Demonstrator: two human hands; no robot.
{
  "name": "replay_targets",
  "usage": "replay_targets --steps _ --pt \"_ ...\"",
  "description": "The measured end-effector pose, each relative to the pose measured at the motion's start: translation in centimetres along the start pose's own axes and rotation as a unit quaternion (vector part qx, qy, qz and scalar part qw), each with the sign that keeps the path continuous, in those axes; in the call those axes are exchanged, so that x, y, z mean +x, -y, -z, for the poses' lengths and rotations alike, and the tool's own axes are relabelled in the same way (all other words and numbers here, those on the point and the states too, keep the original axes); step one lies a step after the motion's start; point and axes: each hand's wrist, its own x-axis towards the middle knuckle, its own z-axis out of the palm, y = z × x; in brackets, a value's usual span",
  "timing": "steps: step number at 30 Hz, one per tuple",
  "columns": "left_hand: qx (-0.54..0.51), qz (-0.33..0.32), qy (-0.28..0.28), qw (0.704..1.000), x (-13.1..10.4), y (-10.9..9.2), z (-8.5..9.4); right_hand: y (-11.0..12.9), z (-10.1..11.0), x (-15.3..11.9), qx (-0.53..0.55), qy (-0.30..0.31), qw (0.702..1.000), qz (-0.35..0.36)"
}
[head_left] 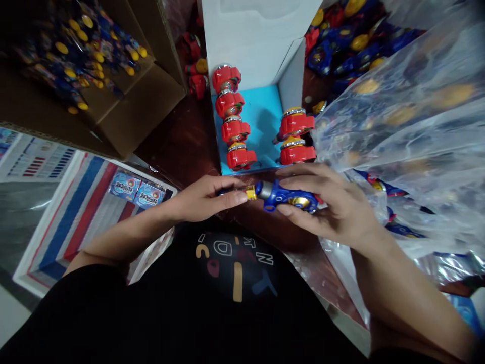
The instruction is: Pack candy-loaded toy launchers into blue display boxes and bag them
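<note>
My right hand [335, 205] is closed around a blue plastic toy [282, 194] with a grey collar and a shiny gold disc. In my left hand [206, 199], thumb and fingers pinch a slim dark tube with a yellow end [250, 192]. That yellow end points at the toy's grey collar; I cannot tell whether they are joined. Just beyond my hands stands an open white box [252, 121] with a light blue bottom. Several red toys [237, 129] with silver rings line its left side, and two more red toys [297, 124] sit at its right side.
A cardboard carton [140, 96] at the upper left holds many yellow-capped tubes [81, 55]. Clear plastic bags [397, 116] and blue toys [364, 55] crowd the right. At lower left, a striped box [87, 202] carries small blue packets [149, 194].
</note>
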Motion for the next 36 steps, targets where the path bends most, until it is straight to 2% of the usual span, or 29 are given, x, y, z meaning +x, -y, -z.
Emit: replay_targets --steps 3,5,8,10,13,16,17,19,21,23,25,27,29,30,31,33,36 --pt "0.038 -0.023 0.025 0.999 0.2 -0.9 0.7 -0.6 0.4 0.6 0.005 0.059 0.998 0.032" --pt "0.101 -0.065 0.037 0.992 0.4 -1.7 0.9 -0.8 0.7 0.9 -0.046 0.084 0.993 0.065" --pt "0.210 -0.153 0.035 0.965 0.5 -2.6 1.2 -1.0 1.2 1.5 -0.111 0.085 0.983 0.118" --pt "0.282 -0.200 0.019 0.938 0.5 -2.8 1.2 -1.0 1.4 2.1 -0.080 0.077 0.986 0.122" --pt "0.417 -0.267 0.001 0.869 0.8 -2.1 1.3 -0.8 1.6 3.1 0.039 0.110 0.991 0.068" --pt "0.514 -0.344 -0.006 0.786 1.5 -0.6 1.9 -0.8 1.5 4.0 0.136 0.167 0.976 -0.030" --pt "0.525 -0.367 -0.018 0.768 1.8 -0.2 2.1 -0.8 1.4 4.2 0.157 0.182 0.968 -0.070" --pt "0.527 -0.393 -0.061 0.751 2.2 0.2 2.5 -1.1 1.4 4.5 0.168 0.179 0.959 -0.139" --pt "0.519 -0.391 -0.104 0.753 2.5 -0.1 3.0 -1.5 1.8 4.8 0.149 0.123 0.967 -0.166" --pt "0.504 -0.375 -0.139 0.765 2.9 -0.5 3.8 -2.1 3.0 5.5 0.113 0.057 0.979 -0.158" --pt "0.475 -0.354 -0.192 0.782 3.9 -0.5 5.4 -3.2 4.7 6.8 0.054 0.010 0.990 -0.129" --pt "0.415 -0.321 -0.290 0.800 5.8 0.4 8.0 -4.9 6.1 8.8 -0.043 -0.011 0.994 -0.100" --pt "0.324 -0.282 -0.390 0.814 8.9 2.2 11.0 -7.3 6.4 11.2 -0.128 0.013 0.989 -0.073" --pt "0.280 -0.268 -0.417 0.822 10.7 3.3 12.5 -8.6 6.1 12.5 -0.153 0.049 0.985 -0.066" --pt "0.248 -0.265 -0.420 0.832 12.5 4.5 13.8 -10.0 5.6 13.7 -0.167 0.093 0.980 -0.059" --pt "0.219 -0.262 -0.392 0.854 15.6 6.6 15.4 -12.3 4.3 15.8 -0.181 0.175 0.967 -0.036" --pt "0.220 -0.238 -0.361 0.874 17.4 8.2 15.6 -14.6 2.6 17.8 -0.183 0.253 0.950 0.021"
